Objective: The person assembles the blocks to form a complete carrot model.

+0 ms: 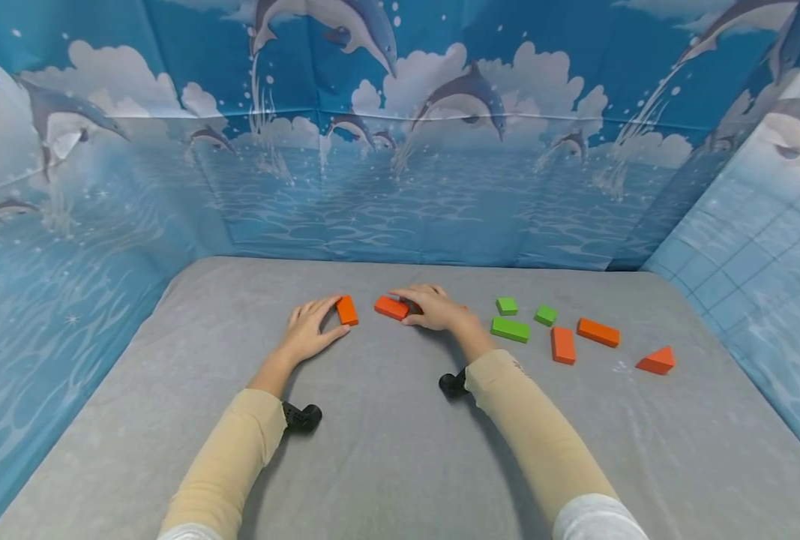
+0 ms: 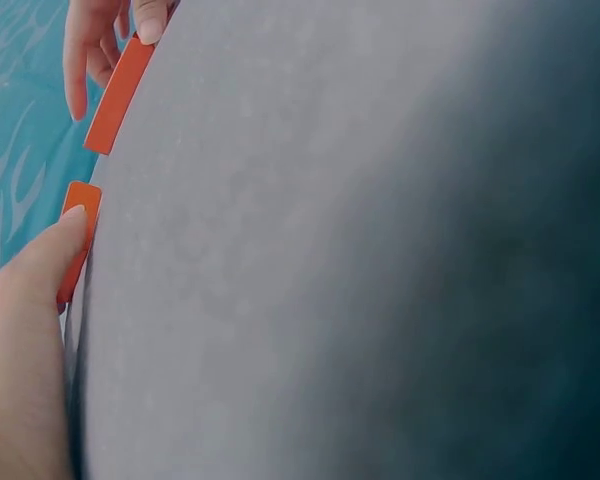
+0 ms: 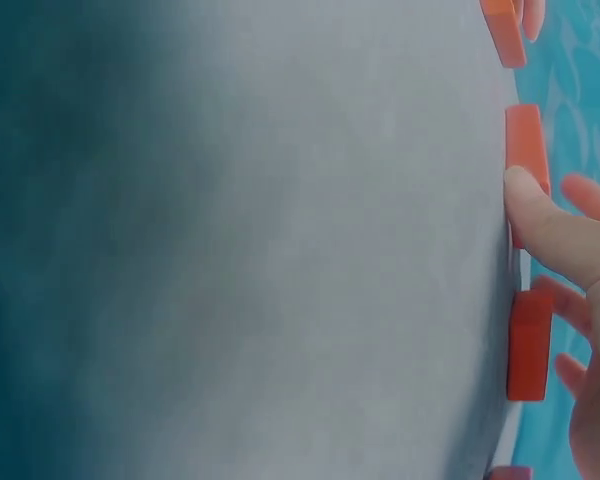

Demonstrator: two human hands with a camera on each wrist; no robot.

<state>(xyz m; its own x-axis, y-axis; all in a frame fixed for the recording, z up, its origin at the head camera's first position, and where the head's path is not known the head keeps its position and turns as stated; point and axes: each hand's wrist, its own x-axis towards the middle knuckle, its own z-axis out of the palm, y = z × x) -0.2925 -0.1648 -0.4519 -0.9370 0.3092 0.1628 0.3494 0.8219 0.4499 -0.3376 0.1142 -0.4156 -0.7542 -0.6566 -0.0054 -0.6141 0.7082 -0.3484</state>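
In the head view my left hand (image 1: 310, 330) pinches a small orange block (image 1: 347, 310) between thumb and fingers, on the grey table. Its thumb lies against the block's near side in the left wrist view. To the right, my right hand (image 1: 432, 306) holds a red-orange rectangular block (image 1: 391, 307), which lies at a slant a short gap from the first. The right wrist view shows the right thumb on this block, while a separate red block (image 3: 529, 345) stands beside the other fingers. In the head view the hand mostly hides that one.
Right of my right hand lie several green blocks (image 1: 510, 330), a red-orange block (image 1: 563, 346), a long orange block (image 1: 598, 332) and an orange triangular block (image 1: 656, 361). A blue dolphin-print curtain (image 1: 400, 202) borders the grey table (image 1: 386, 450) at the back and sides.
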